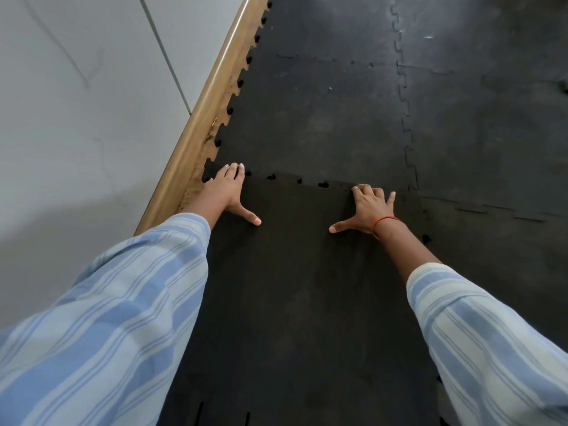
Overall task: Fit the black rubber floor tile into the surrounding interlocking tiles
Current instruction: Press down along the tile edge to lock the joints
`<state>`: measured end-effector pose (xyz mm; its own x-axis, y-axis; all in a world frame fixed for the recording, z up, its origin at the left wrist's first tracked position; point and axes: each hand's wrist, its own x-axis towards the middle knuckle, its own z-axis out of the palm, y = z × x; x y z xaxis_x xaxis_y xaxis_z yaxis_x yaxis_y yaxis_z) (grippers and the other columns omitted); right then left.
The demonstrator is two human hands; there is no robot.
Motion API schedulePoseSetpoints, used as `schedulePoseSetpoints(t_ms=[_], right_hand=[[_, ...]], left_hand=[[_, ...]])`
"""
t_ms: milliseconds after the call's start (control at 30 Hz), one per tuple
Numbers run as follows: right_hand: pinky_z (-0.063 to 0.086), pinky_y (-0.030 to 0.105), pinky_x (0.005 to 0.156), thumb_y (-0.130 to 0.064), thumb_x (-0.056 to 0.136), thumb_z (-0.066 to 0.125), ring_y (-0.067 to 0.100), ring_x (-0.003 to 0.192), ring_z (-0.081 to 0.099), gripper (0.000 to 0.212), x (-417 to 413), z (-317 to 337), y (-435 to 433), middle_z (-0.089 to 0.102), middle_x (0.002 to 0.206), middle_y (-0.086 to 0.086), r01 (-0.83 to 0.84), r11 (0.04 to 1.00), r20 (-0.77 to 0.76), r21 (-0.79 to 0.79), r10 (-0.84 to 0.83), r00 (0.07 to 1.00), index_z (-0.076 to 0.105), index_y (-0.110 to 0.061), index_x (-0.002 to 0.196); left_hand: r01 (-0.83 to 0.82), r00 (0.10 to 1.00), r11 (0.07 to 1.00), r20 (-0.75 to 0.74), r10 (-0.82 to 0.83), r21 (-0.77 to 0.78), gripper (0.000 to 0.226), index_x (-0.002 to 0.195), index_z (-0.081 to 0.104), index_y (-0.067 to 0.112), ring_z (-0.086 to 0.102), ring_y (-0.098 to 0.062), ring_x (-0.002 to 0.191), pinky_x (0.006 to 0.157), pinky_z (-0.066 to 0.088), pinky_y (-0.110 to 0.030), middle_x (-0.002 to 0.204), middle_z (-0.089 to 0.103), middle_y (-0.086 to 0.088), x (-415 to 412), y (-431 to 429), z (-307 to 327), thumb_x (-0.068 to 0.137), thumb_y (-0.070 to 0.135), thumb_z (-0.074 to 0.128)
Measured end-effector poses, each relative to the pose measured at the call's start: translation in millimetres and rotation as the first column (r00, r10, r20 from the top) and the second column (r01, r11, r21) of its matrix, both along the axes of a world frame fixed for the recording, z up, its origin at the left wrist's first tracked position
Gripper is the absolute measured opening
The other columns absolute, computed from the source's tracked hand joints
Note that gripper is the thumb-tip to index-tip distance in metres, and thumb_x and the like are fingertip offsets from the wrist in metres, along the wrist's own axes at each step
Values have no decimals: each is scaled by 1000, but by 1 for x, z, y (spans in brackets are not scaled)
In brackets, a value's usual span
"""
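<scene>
The black rubber floor tile (295,287) lies flat in front of me, darker than its neighbours. Its far toothed edge meets the tile beyond (313,124), with small gaps showing along that seam (322,184). My left hand (229,192) presses flat on the tile's far left corner, fingers spread, thumb out. My right hand (367,207) rests flat near the far right corner, fingers on the seam, a red thread on the wrist. Neither hand holds anything. The tile's right edge runs along another laid tile (491,256), with small dark gaps there.
A wooden skirting board (196,130) runs diagonally along the left, under a pale grey wall (76,103). A strip of brown floor shows between skirting and tile teeth. Laid grey-black interlocking tiles cover the floor ahead and to the right.
</scene>
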<state>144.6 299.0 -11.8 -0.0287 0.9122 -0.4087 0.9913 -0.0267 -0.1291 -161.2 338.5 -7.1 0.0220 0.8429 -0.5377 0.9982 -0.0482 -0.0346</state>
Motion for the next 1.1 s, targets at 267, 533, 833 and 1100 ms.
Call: schedulePoseSetpoints(t_ms=[267,533,833,1100], right_hand=[[4,62,115,-72,54,74,31,145,13,123,-5,1,-3,21,156,4,37,999,-21,-15,-38,999,20,-16,151],[5,62,115,-69,55,76,32,145,12,125,-20,4,-1,20,157,7,85,996,9,-25,-85,996,20,-13,151],[18,54,116,-69,52,78,32,144,15,129,-29,3,-6,20,156,7,105,994,29,-10,-105,994,19,-11,150],[20,56,112,-65,57,78,31,146,7,127,-37,4,-11,13,159,6,191,980,-12,-53,-192,981,13,-13,152]], left_hand=[[20,999,997,42,-16,-80,150,147,-26,14,-22,-24,145,119,9,-53,156,-30,-3,-7,-3,-5,50,78,69],[21,995,995,100,-11,-101,141,146,-29,19,-21,-27,145,117,8,-54,153,-37,-3,-11,-10,-8,59,73,69],[19,992,992,123,-4,-122,139,146,-29,19,-23,-27,144,117,5,-54,152,-38,-2,-16,-11,-7,62,71,69],[33,996,989,83,-21,-145,140,145,-31,19,-25,-27,144,116,6,-55,152,-39,-4,-15,-4,-5,62,69,71]])
